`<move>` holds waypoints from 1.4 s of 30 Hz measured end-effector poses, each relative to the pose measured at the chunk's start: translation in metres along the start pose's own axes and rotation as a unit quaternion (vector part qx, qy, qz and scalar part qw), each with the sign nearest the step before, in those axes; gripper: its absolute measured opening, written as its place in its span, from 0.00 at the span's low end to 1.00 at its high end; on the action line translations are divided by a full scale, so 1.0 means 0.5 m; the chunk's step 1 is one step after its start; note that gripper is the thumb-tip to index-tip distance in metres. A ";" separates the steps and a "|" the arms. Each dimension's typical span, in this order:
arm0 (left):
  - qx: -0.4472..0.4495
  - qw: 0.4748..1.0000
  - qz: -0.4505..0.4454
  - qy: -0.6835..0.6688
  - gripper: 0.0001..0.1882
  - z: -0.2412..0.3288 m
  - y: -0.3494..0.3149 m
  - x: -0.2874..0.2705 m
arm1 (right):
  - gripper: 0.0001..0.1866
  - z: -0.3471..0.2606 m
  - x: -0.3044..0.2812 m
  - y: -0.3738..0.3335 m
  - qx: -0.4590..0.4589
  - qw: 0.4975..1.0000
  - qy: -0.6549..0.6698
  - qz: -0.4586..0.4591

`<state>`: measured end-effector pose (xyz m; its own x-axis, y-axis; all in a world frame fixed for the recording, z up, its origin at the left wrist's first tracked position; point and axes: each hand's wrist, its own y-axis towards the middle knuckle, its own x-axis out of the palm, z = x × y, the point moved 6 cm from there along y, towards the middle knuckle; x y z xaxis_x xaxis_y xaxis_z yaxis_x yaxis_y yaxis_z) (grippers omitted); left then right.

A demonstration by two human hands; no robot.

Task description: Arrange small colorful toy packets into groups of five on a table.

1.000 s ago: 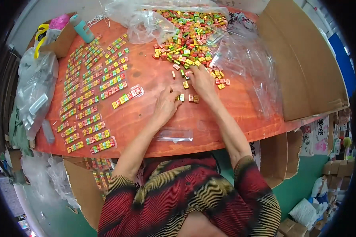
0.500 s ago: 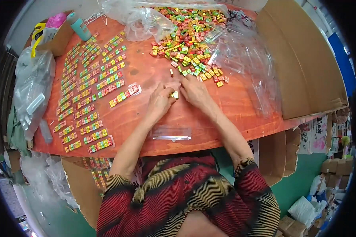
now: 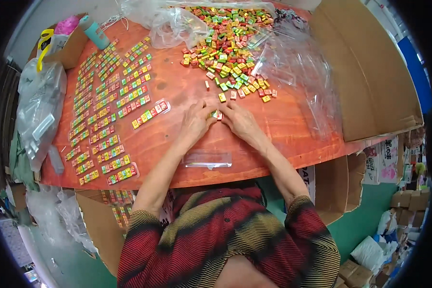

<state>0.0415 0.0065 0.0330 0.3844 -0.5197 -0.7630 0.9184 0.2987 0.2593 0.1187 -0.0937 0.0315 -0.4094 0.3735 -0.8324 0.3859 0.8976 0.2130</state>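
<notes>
My left hand [image 3: 197, 123] and my right hand [image 3: 242, 123] meet over the middle of the table, fingertips nearly touching. Pinched between them are a few small boxes [image 3: 219, 115], with green, white and red showing; the fingers cover most of them. Just beyond the hands lie a loose yellow box [image 3: 222, 97] and a red-and-white box [image 3: 233, 95]. Nearer me than the hands, a clear plastic tray [image 3: 207, 160] lies flat on the red table. Left of my left hand, another clear tray carries a slanted row of red, yellow and green boxes [image 3: 150, 115].
A big pile of small coloured boxes [image 3: 225, 43] spreads across the far side. Clear plastic packaging [image 3: 297, 67] lies to its right, before a large cardboard box [image 3: 369, 72]. Many filled rows [image 3: 105, 115] cover the left side, with a blue bottle [image 3: 95, 32] behind.
My right hand has come back from the near edge of the pile to my left hand. A red box now shows between the fingers, and loose boxes by the pile have shifted.
</notes>
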 end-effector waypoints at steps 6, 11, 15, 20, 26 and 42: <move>0.004 0.999 0.009 0.035 0.17 0.010 -0.008 0.000 | 0.20 -0.008 0.010 -0.008 0.000 1.000 -0.011 -0.012; -0.012 0.999 0.001 0.044 0.18 0.004 -0.008 0.005 | 0.20 -0.020 0.000 -0.003 -0.014 1.000 0.000 0.025; -0.015 0.999 -0.029 0.017 0.22 0.006 -0.007 -0.009 | 0.15 0.002 -0.030 0.015 0.032 0.999 -0.018 0.012; -0.041 0.998 -0.037 -0.034 0.23 -0.016 -0.032 -0.033 | 0.10 0.061 -0.039 0.048 0.066 0.990 -0.107 0.056; -0.054 0.995 -0.063 -0.048 0.22 -0.024 -0.033 -0.024 | 0.08 0.059 -0.054 -0.003 0.065 0.992 -0.077 0.081; 0.011 0.999 -0.029 0.019 0.23 0.016 -0.010 0.015 | 0.18 0.022 -0.008 -0.040 0.055 0.998 -0.035 0.006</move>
<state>0.0406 -0.0056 0.0307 0.3268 -0.5052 -0.7987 0.9411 0.2514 0.2261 0.1215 -0.1158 0.0251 -0.3465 0.3629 -0.8650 0.4796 0.8610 0.1692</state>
